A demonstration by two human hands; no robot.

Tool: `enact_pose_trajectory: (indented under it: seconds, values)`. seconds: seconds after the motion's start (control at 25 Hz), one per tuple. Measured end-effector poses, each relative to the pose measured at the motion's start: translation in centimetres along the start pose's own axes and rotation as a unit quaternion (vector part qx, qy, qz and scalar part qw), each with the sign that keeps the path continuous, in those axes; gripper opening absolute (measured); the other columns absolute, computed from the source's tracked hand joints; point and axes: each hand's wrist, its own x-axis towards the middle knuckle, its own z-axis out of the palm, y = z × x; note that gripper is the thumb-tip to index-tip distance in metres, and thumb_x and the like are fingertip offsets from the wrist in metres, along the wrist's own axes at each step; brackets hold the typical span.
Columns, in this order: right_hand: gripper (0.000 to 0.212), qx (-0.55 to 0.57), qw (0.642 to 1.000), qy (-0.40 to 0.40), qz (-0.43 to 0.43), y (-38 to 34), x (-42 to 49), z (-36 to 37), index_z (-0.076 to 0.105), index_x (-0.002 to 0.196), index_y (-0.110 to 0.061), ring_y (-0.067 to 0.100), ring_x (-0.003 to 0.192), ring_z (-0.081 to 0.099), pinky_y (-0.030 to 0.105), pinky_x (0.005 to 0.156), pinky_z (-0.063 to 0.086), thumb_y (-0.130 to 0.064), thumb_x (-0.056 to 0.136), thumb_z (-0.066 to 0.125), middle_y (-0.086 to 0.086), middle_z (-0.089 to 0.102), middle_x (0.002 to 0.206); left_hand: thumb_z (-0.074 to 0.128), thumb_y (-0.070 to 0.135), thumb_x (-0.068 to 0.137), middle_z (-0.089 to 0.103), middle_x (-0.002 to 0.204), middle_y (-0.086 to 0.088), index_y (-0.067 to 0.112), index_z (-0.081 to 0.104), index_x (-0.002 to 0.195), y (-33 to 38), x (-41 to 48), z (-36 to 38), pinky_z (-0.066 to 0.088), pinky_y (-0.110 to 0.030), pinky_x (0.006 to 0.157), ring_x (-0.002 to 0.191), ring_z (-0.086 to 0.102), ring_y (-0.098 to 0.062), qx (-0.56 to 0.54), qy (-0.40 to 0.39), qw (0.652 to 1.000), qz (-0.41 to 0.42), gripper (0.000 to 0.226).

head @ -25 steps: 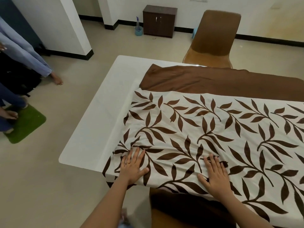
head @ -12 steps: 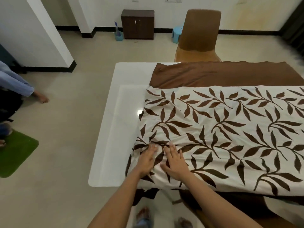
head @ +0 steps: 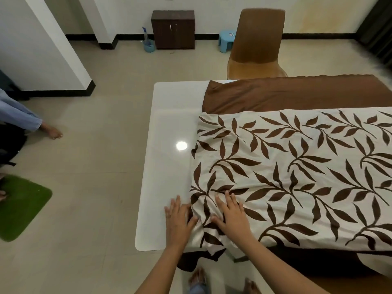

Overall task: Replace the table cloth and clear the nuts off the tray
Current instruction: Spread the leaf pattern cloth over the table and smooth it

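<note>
A cream table cloth with brown leaves (head: 297, 166) lies over the white table (head: 167, 166), brown side (head: 297, 94) showing along the far edge. Its left end is bunched and stops short of the table's left end. My left hand (head: 178, 219) rests flat at the cloth's near-left corner, partly on bare table, thumb against the fabric. My right hand (head: 231, 213) lies flat on the wrinkled cloth beside it. Both hands have fingers spread. No tray or nuts are in view.
A brown chair (head: 254, 43) stands at the table's far side. A dark cabinet (head: 172, 28), spray bottle in a bucket (head: 148, 43) and blue stool (head: 226, 39) line the far wall. A person's foot (head: 52, 132) and a green mat (head: 19, 209) are at left.
My hands came together from wide apart and slid to the cloth's near-left corner; the left hand now reaches onto bare table. The cloth's left end is bunched further right.
</note>
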Motion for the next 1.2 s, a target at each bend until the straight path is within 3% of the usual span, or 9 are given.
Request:
enact_pose_trajectory:
  seconds: [0.16, 0.28, 0.4, 0.56, 0.76, 0.88, 1.0, 1.08, 1.2]
  values:
    - [0.037, 0.107, 0.992, 0.061, -0.021, 1.0, 0.2, -1.7, 0.056, 0.130, -0.019, 0.023, 0.143, 0.031, 0.037, 0.118, 0.020, -0.033, 0.096, 0.051, 0.007, 0.041, 0.150, 0.056, 0.017, 0.094, 0.056, 0.096, 0.000, 0.009, 0.055, 0.090, 2.9, 0.3, -0.3, 0.045, -0.030, 0.083, 0.091, 0.049, -0.015, -0.108, -0.016, 0.993, 0.040, 0.009]
    - [0.024, 0.202, 0.974, 0.100, 0.005, 1.8, 0.8, -3.9, 0.067, 0.114, -0.012, 0.021, 0.098, 0.064, 0.032, 0.089, 0.050, -0.018, 0.092, 0.061, 0.007, 0.070, 0.105, 0.044, 0.020, 0.101, 0.056, 0.084, 0.002, 0.013, 0.048, 0.097, 5.2, 1.9, -0.9, 0.041, -0.014, 0.061, 0.076, 0.054, -0.013, -0.178, -0.020, 0.984, -0.014, 0.009]
    - [0.014, 0.253, 0.955, 0.145, 0.047, 3.8, 0.6, -5.4, 0.071, 0.100, -0.016, 0.012, 0.069, 0.062, 0.028, 0.067, 0.052, -0.011, 0.091, 0.061, -0.004, 0.068, 0.079, 0.044, 0.023, 0.101, 0.057, 0.088, 0.003, 0.016, 0.048, 0.099, 4.9, 3.5, -1.3, 0.036, -0.017, 0.063, 0.085, 0.056, -0.017, -0.247, 0.020, 0.960, -0.130, 0.008]
    - [0.017, 0.262, 0.931, 0.235, 0.099, 7.0, -0.1, -6.3, 0.072, 0.100, -0.010, 0.001, 0.063, 0.059, 0.017, 0.064, 0.049, -0.002, 0.089, 0.061, -0.009, 0.064, 0.073, 0.064, 0.031, 0.091, 0.064, 0.087, 0.003, 0.018, 0.055, 0.092, 2.3, 4.7, -3.7, 0.043, -0.025, 0.070, 0.090, 0.062, -0.022, -0.297, 0.051, 0.937, -0.177, 0.016]
    - [0.020, 0.275, 0.902, 0.294, 0.157, 8.1, -0.3, -7.0, 0.065, 0.091, -0.019, 0.012, 0.068, 0.060, 0.013, 0.064, 0.045, -0.001, 0.090, 0.056, -0.011, 0.059, 0.071, 0.050, 0.045, 0.096, 0.070, 0.079, -0.003, 0.019, 0.057, 0.089, -0.7, 5.3, -6.6, 0.042, -0.021, 0.047, 0.048, 0.056, -0.007, -0.360, 0.117, 0.888, -0.261, 0.028]
    - [0.033, 0.225, 0.913, 0.245, 0.235, 7.4, -0.1, -6.4, 0.056, 0.117, -0.007, 0.027, 0.112, 0.053, 0.033, 0.095, 0.045, 0.005, 0.087, 0.050, 0.011, 0.057, 0.116, 0.057, 0.022, 0.094, 0.065, 0.109, -0.011, 0.014, 0.057, 0.107, -1.1, 4.8, -5.8, 0.049, -0.029, 0.075, 0.093, 0.066, -0.021, -0.180, 0.141, 0.955, -0.187, 0.015]
    - [0.048, 0.152, 0.936, 0.303, 0.091, 3.0, 0.0, -5.3, 0.038, 0.138, -0.010, 0.027, 0.143, 0.024, 0.041, 0.118, 0.024, -0.005, 0.092, 0.048, 0.011, 0.029, 0.150, 0.058, 0.035, 0.092, 0.027, 0.155, -0.012, 0.018, 0.041, 0.142, 2.0, 4.2, -2.0, 0.012, -0.040, 0.118, 0.145, 0.019, -0.032, 0.003, -0.008, 0.997, -0.078, 0.055]
    - [0.058, 0.101, 0.974, 0.196, -0.049, 0.5, 0.2, -3.6, 0.026, 0.150, -0.021, 0.022, 0.149, 0.000, 0.041, 0.122, 0.002, -0.035, 0.097, 0.044, 0.005, 0.008, 0.161, 0.050, 0.046, 0.093, -0.004, 0.162, -0.009, 0.027, 0.018, 0.153, 4.4, 3.6, 0.7, -0.012, -0.045, 0.116, 0.148, -0.010, -0.032, 0.071, -0.069, 0.994, -0.046, 0.071]
    - [0.061, 0.041, 0.996, 0.069, 0.031, 1.6, 0.4, -1.5, 0.026, 0.150, -0.035, 0.022, 0.149, -0.001, 0.049, 0.118, -0.004, -0.057, 0.095, 0.040, 0.002, 0.006, 0.161, 0.041, 0.042, 0.098, -0.010, 0.161, -0.007, 0.032, 0.020, 0.152, 5.5, 3.0, 3.2, -0.020, -0.044, 0.113, 0.146, -0.019, -0.029, 0.048, -0.110, 0.993, 0.009, 0.059]
